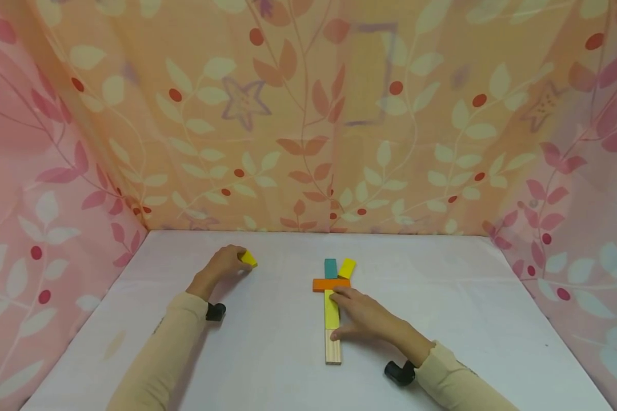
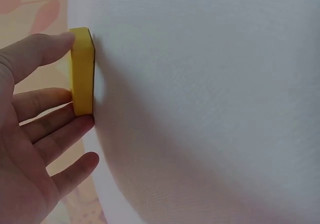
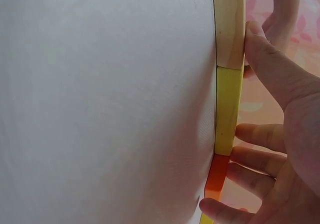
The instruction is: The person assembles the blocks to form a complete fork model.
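My left hand is at the back left of the table, pinching a small yellow block between thumb and fingers. In the left wrist view the block stands close against the white surface. My right hand lies over a row of flat blocks, fingers spread. Its thumb touches the natural wood block; its fingertips rest at the light yellow block and the orange block. The orange block lies crosswise at the far end of the light yellow one. Beyond it are a teal block and a tilted yellow block.
A white cloth covers the table. Patterned fabric hangs at the back and both sides. Black wrist cameras sit on the left wrist and the right wrist.
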Motion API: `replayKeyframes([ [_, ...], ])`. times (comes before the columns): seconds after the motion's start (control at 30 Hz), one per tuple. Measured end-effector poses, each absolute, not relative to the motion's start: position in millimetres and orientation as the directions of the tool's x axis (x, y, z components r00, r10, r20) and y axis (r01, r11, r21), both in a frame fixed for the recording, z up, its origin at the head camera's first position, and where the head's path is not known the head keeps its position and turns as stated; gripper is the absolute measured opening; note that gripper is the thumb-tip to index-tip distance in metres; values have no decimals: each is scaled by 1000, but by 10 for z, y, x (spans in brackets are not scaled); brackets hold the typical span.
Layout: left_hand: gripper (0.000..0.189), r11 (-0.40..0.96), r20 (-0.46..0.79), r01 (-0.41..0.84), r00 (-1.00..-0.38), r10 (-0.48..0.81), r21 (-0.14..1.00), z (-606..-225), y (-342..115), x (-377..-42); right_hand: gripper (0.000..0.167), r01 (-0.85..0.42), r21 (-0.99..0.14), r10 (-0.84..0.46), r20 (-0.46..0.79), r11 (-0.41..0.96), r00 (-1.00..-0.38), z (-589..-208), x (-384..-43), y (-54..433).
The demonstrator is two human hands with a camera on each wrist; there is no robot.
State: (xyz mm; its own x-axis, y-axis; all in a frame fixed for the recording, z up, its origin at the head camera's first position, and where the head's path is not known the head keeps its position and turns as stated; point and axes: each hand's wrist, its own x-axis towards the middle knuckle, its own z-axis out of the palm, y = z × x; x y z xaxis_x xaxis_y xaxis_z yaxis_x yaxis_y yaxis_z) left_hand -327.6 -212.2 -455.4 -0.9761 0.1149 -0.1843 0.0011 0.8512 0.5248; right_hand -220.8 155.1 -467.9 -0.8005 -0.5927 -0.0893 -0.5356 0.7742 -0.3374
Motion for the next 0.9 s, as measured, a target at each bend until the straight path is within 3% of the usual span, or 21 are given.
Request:
replayKeyframes([
  [0.9,67,875,-150,45,-980,133,482,-4607,-2132,-3345,90,-548,-338,-602,-74,765,-795,-4697,-2218,1551],
])
